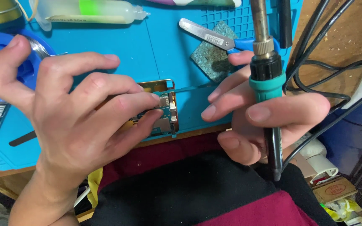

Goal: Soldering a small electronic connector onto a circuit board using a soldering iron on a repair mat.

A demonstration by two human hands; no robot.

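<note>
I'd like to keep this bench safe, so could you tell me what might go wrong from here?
1. The right hand holds the soldering iron beside the left hand's fingers on the circuit board; a slip could burn them.
2. The board sits at the blue mat's near edge and could slide off.
3. Black cables near the iron could snag it.

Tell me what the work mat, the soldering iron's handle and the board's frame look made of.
Work mat: likely silicone, matte blue with moulded grid. Soldering iron in the right hand: black and teal plastic or rubber handle. Circuit board under the left hand: shiny gold-toned metal frame.
</note>
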